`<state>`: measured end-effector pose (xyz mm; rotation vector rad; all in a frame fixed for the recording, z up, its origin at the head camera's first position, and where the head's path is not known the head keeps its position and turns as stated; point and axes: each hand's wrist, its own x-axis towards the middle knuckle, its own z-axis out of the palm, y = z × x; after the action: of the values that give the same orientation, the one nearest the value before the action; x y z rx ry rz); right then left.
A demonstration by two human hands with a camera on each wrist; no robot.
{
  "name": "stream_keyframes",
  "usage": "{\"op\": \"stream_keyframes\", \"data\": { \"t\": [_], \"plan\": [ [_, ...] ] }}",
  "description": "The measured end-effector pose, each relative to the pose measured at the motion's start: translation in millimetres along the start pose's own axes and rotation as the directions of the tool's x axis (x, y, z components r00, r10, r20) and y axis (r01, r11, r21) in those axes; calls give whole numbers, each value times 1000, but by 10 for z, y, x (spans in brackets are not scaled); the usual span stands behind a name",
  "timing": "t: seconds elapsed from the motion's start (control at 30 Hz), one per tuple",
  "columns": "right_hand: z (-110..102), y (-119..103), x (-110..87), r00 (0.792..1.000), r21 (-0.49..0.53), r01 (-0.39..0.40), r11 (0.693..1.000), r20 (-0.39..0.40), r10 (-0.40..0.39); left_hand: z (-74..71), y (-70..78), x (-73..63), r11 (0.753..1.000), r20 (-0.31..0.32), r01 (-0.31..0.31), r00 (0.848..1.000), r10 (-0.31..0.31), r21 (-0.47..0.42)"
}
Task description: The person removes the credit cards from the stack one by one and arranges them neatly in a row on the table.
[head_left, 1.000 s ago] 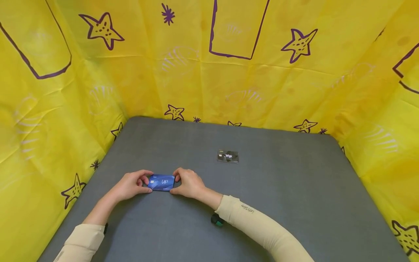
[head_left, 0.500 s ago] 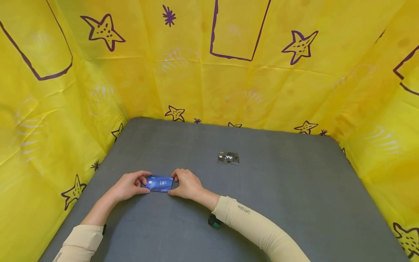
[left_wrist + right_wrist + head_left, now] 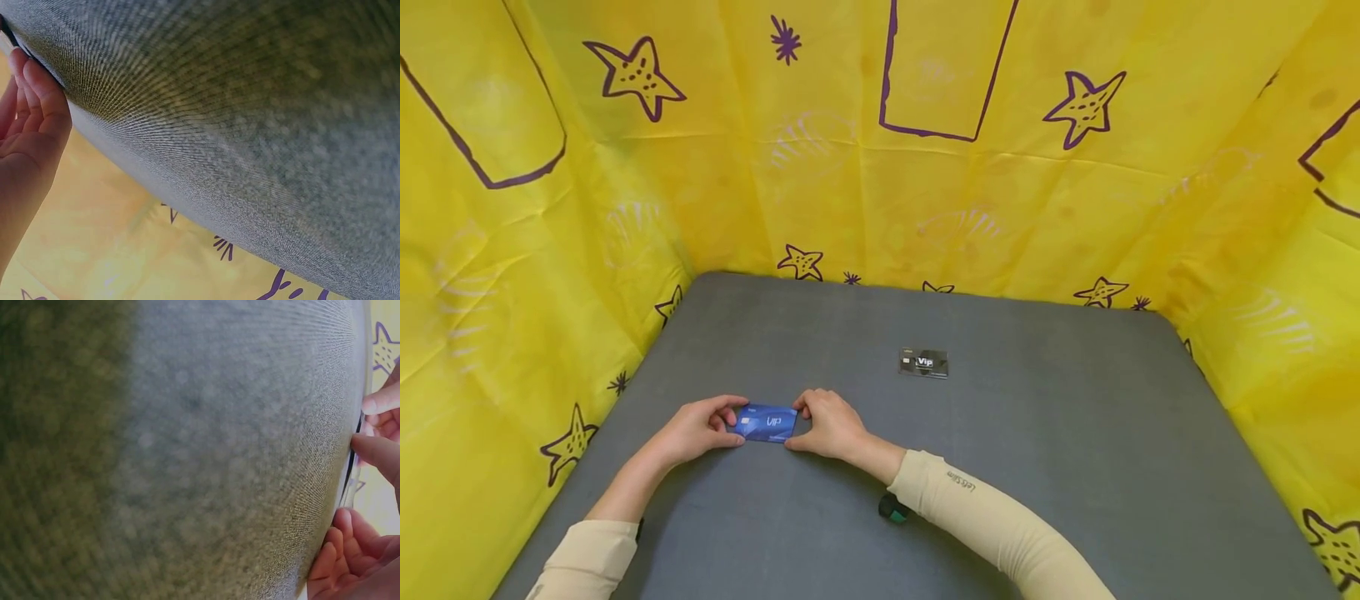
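Observation:
A blue bank-style card (image 3: 767, 423) printed with VIP lies on or just over the grey table surface (image 3: 1037, 433) in the head view. At its left end my left hand (image 3: 694, 427) pinches the corners, thumb on the near one and forefinger on the far one. The right hand (image 3: 831, 423) grips the opposite end the same way. Edge-on, the card shows only as a thin dark line by the fingers in both wrist views. A black card (image 3: 924, 362) marked Vip rests on the table, farther back and to the right.
Yellow cloth walls (image 3: 820, 183) with purple starfish drawings rise behind and along both sides of the table. A dark wrist device (image 3: 892, 508) hangs under the right forearm, beside the beige sleeve (image 3: 977, 508).
Both hands keep their hold on the blue card, which has shifted very slightly left together with the right hand. The black card stays in place while the head view has tilted a little.

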<state>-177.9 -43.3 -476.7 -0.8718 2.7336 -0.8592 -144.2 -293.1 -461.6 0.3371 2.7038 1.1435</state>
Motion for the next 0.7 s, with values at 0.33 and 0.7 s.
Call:
{"op": "stream_keyframes", "data": {
  "t": [0.33,0.7],
  "plan": [
    [15,27,-8,1000,-17,28,999,-2,-28,8,1,-4,999,10,26,1000,-26,-20],
    [-20,33,-39,997,-36,69,997,35,-68,19,13,-18,1000,-1,22,1000,-21,7]
  ]
}}
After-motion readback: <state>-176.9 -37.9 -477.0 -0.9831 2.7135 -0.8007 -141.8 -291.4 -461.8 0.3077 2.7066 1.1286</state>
